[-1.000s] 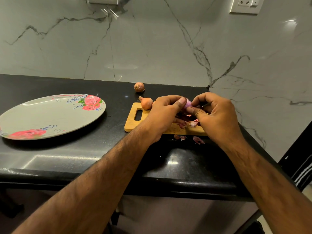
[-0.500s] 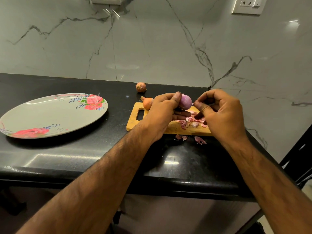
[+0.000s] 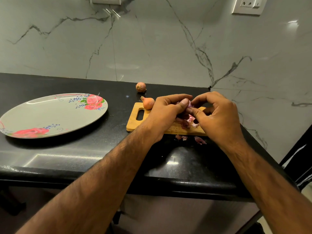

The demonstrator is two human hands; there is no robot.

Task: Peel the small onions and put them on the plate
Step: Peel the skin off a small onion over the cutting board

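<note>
Home kitchen, by the look of it: a glossy black stone counter [image 3: 67, 159] runs along a backsplash [image 3: 152, 48] of grey-white marble-look slabs w/ dark veins, and a white plug socket [image 3: 248, 5] sits high at the top right. Food-prep kit lies on the counter: a rose-patterned plate [image 3: 50, 115], a wooden cutting board [image 3: 133, 122] w/ a handle slot, an unpeeled small onion [image 3: 148, 103] on the board's far corner, a second onion [image 3: 141, 86] behind it near the wall, plus pinkish peel scraps [image 3: 199, 140] just in front of the board.
</note>
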